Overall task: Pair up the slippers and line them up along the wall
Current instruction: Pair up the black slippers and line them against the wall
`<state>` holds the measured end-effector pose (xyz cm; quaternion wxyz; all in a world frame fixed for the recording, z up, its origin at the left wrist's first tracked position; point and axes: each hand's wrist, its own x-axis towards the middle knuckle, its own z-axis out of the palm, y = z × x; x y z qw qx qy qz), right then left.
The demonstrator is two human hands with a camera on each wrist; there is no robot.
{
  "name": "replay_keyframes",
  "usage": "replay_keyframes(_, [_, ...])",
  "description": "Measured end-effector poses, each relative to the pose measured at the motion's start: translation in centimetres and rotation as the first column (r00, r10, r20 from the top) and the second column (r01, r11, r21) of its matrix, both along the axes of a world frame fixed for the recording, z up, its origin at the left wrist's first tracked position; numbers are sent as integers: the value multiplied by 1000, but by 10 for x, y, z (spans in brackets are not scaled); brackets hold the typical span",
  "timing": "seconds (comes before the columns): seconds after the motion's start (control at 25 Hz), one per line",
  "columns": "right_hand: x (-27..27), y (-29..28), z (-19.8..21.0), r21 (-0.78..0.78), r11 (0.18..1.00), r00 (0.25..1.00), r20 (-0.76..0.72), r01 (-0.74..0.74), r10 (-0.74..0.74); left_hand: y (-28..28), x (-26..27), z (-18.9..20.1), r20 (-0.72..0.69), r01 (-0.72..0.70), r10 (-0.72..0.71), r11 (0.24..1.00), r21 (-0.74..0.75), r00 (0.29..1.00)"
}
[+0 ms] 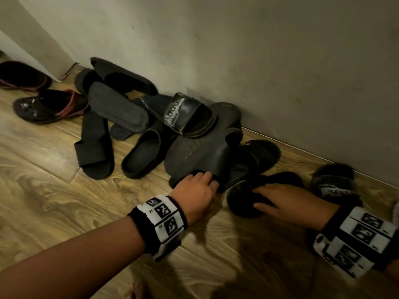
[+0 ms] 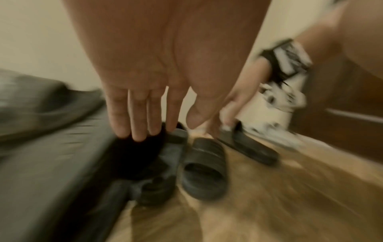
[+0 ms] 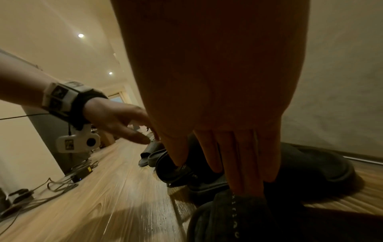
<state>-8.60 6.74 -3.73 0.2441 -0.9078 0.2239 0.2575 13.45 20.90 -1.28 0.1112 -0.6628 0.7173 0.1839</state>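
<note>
Head view: black slippers point(image 1: 151, 117) were heaped on the wooden floor point(image 1: 54, 180) against the wall point(image 1: 280, 61). The left hand point(image 1: 195, 194) was curled over a smooth slide point(image 1: 194, 156). The right hand point(image 1: 287, 205) was laid, fingers straight, on a furry slipper point(image 1: 259, 190) near the wall.

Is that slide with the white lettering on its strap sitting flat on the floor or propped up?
Propped up: the lettered slide lies tilted on other slippers beside the wall.
</note>
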Motion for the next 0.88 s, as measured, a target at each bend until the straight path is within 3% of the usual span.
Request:
replay_keyframes(0.16, [14,5,4,-22,999,998,-51,-39,38,-17,71,18,103,-144,156,982,-121,982])
replay_keyframes(0.28, [11,3,5,-11,1000,996,-94,3,-4,-45,123,26,84,-336,374,896,-290,923])
replay_keyframes(0.4, [-6,5,10,-21,998,991,-118,53,-55,-75,143,16,-174,-515,488,836,-190,855])
replay_keyframes(0.48, [-21,8,12,-11,997,990,-123,71,-72,-85,153,8,-393,-600,530,796,-74,751])
replay_keyframes(0.56, [-40,11,17,-3,995,988,-122,99,-99,-91,162,4,-500,-602,495,796,-68,711])
replay_keyframes(0.68, [-65,14,20,-11,991,987,-97,130,-131,-91,164,23,-531,-495,356,857,-143,769])
replay_keyframes(0.8, [-82,14,19,-24,988,984,-88,155,-157,-86,129,56,-482,-366,240,912,-187,843])
replay_keyframes(0.88, [-97,15,19,-50,984,979,-108,169,-173,-82,79,83,-530,-320,196,935,-153,825])
